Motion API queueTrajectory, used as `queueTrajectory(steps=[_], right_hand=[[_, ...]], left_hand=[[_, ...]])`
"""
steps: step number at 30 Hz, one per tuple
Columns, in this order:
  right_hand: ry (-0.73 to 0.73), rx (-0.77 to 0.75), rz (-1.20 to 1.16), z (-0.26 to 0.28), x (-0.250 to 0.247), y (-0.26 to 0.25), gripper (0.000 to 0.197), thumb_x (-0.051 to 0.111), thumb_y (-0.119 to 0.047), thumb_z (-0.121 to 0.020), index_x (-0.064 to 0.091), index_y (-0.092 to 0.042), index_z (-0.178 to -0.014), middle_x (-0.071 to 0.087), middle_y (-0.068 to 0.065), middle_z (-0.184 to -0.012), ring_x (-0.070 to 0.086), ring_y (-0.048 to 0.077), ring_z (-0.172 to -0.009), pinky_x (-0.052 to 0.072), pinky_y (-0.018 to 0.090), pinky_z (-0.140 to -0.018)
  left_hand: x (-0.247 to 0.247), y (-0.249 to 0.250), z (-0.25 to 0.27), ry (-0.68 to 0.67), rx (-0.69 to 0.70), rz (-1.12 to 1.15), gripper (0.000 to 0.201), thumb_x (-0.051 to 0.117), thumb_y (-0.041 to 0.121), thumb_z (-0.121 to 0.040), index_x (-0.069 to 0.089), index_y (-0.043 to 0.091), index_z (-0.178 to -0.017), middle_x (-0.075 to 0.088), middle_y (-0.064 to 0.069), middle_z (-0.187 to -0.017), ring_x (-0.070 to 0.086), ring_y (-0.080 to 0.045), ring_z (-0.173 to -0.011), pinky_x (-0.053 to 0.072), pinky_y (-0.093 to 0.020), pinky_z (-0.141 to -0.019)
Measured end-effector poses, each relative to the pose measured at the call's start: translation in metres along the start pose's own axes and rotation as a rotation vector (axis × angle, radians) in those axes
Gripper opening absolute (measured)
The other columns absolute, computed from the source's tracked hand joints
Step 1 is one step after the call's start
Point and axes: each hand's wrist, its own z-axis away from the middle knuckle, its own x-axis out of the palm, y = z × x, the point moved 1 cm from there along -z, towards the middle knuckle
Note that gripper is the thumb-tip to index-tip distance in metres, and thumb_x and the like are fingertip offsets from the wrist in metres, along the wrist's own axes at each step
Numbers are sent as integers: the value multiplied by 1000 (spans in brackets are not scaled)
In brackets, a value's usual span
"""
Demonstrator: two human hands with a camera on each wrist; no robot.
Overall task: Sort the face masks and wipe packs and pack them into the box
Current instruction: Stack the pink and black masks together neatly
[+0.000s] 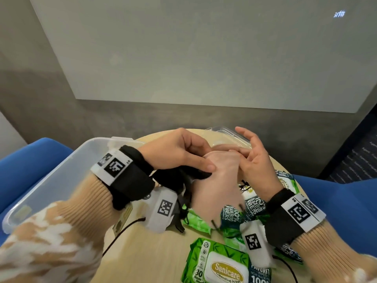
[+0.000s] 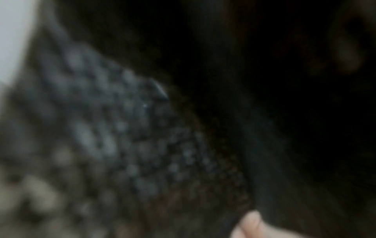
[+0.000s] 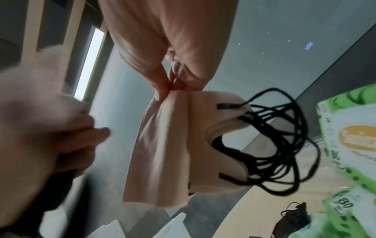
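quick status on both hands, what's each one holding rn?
Left hand: pinching the stack of pink face masks, and gripping black masks beneath.
Right hand: open, fingers loosely spread at the pink masks' far edge, no grip.

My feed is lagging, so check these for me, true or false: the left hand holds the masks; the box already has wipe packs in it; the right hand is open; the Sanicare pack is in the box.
1. The left hand pinches the pink masks. True.
2. The clear box holds wipe packs. False: none are visible inside.
3. The right hand is open. True.
4. The Sanicare pack is in the box. False: it lies on the table.
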Motion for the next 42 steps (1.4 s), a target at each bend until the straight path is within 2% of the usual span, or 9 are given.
queueTrajectory(steps=[6,10,14,18,23,29,33,38,42], right_hand=[[-58,-48,14,1,1,-2,59,43,13,-92,43,-35,-126,73,10,-94,69,11,-84,51,22,-73],[-85,-53,36,1,-1,0,57,44,11,-93,40,-34,-129,71,-4,-71,61,-4,-65,43,10,-62],[-112,-46,61,1,1,-3,61,43,11,-93,35,-29,-137,68,-6,-63,58,-3,-59,42,9,-60],[-151,-36,47,-1,1,-6,59,45,9,-94,39,-39,-128,76,0,-86,68,8,-75,50,21,-66],[-96,-107,12,1,7,-9,61,59,6,-87,43,-39,-125,75,1,-93,68,15,-87,53,27,-78],[139,-293,223,16,12,-5,67,75,0,-74,46,-39,-119,61,-2,-86,58,-2,-76,44,9,-71],[204,-379,387,21,16,-8,66,78,-9,-74,43,-43,-118,65,-13,-94,57,-1,-95,35,1,-76],[199,-375,409,21,16,-12,69,79,-6,-72,44,-47,-115,68,-17,-86,60,16,-102,35,1,-79],[153,-350,407,21,16,-14,54,73,-33,-71,46,-49,-114,68,-16,-77,58,14,-99,37,15,-86]], left_hand=[[14,-20,-16,280,26,-164,12,76,18,-78,65,17,-71,66,1,-67,53,-3,-58,43,-13,-59],[16,-25,-19,369,15,-245,18,75,23,-79,63,16,-68,62,1,-64,48,-2,-53,39,-13,-53],[16,-28,-21,410,1,-285,20,76,27,-77,62,16,-67,62,2,-65,47,-3,-55,40,-16,-55],[14,-24,-18,479,15,-373,21,80,30,-71,61,25,-65,62,6,-92,55,-6,-83,41,-24,-75],[10,-22,-18,424,22,2,38,82,1,-67,47,14,-76,66,-9,-76,60,-22,-70,51,-39,-73],[2,-27,-17,537,123,197,45,77,-8,-67,41,15,-80,70,-8,-75,63,-19,-69,52,-35,-73],[3,-31,-18,554,166,260,44,75,-9,-67,41,14,-80,70,1,-71,64,-12,-65,52,-24,-68],[1,-29,-18,536,208,306,41,71,-12,-70,40,12,-81,70,3,-69,65,-10,-65,54,-21,-67],[-1,-30,-19,535,215,291,40,71,-12,-71,40,12,-82,71,2,-71,66,-10,-66,53,-20,-67]])
